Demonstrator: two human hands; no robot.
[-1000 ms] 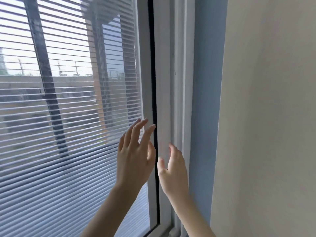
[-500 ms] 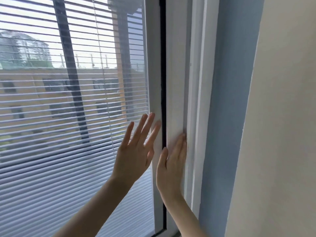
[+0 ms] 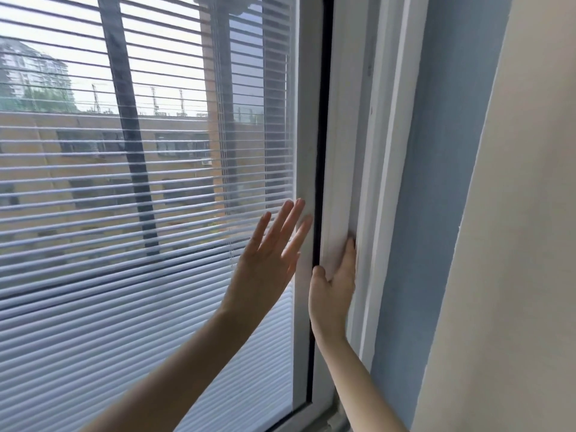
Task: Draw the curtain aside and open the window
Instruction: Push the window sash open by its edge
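My right hand [image 3: 335,288] has come in against the white frame [image 3: 346,151] over the last second: a moment ago it hung in the air just short of it, and now the palm lies flat on the frame with the fingers [image 3: 350,254] reaching up its face and the thumb at the edge of the dark gap [image 3: 319,151] beside the sash. My left hand [image 3: 265,266] has changed little; it is raised with the fingers spread wide, held flat over the right edge of the glass where the blind [image 3: 140,213] meets the sash, and I cannot tell whether it is actually touching. So neither grip holds anything: both hands are open and flat, the right one pressed on the frame, the left one splayed. The window [image 3: 307,120] itself is right in front of me, filling the left of the view, with the slatted blind down across it and the slats open enough to see the buildings outside. No handle shows here. I take this change to mean I am settling my hands to shove the sash along or feel for its catch, with the covering not yet moved aside. The blue wall [image 3: 436,182] and pale wall [image 3: 530,213] stand to the right.
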